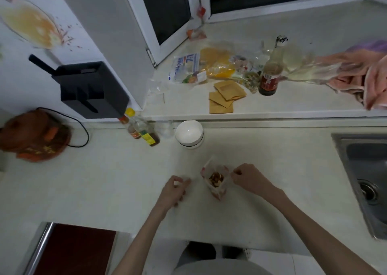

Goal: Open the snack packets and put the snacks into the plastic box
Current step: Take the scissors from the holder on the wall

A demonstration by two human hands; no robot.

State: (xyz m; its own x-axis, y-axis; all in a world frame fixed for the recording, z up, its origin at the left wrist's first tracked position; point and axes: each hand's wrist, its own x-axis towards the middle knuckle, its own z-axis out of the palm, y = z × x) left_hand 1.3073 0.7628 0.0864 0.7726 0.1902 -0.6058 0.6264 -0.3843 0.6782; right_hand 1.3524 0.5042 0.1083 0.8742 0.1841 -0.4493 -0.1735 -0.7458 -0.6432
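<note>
Near the front edge of the worktop [104, 180], about at its middle, the snack packet [215, 182] is standing upright with its top torn open, and brown snacks are showing inside its mouth. I am holding my right hand [245, 177] just beside the packet on its right side, with the fingers curled in; it seems to be pinching a thin edge of the packet, but I cannot tell this for sure. I am keeping my left hand [174, 188] a little apart from the packet on the other side, the fingers bent and thumb meeting forefinger; whether something small is between them I cannot tell. Farther back, near the step at the rear of the worktop, a round white container [189, 133] is standing, and two small bottles [140, 128] are just beside it on its left. On the raised ledge behind, some flat brown packets [226, 94], a dark sauce bottle [270, 75] and plastic bags [201, 67] are lying together. A steel sink [364, 180] is sitting at the right edge of the worktop.
</note>
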